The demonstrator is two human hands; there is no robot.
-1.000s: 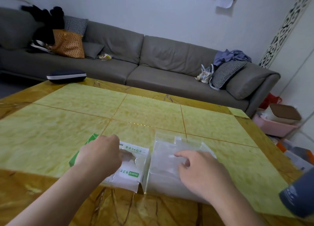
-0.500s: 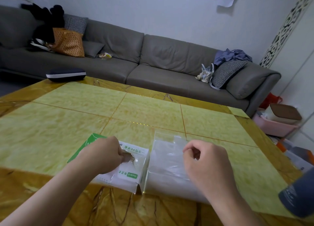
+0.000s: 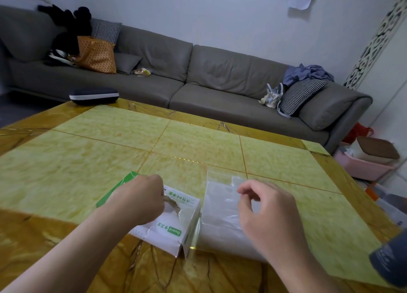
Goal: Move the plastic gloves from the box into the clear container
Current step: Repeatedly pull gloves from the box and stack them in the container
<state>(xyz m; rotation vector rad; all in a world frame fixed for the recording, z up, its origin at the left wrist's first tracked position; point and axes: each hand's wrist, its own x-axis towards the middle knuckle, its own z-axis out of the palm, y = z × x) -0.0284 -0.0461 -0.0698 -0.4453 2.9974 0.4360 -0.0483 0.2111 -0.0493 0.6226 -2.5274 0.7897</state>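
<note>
Near the table's front edge, the green-and-white box lies touching the clear container on its right. The left hand pinches a plastic glove at the box's opening. The right hand hovers over the container, fingers curled, seemingly holding nothing.

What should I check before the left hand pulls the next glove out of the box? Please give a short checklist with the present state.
1. Left hand at the opening of the box, fingers curled in: ok.
2. A glove really pinched by the left fingers: cannot tell, they are hidden behind the hand.
3. Clear container right beside the box, on the table: ok.
4. Container mouth free: not ok, the right hand hovers over it with fingers loosely curled.
5. Right hand holds nothing: cannot tell, clear film is hard to see.
6. Box lies flat, opening upward: ok.
</note>
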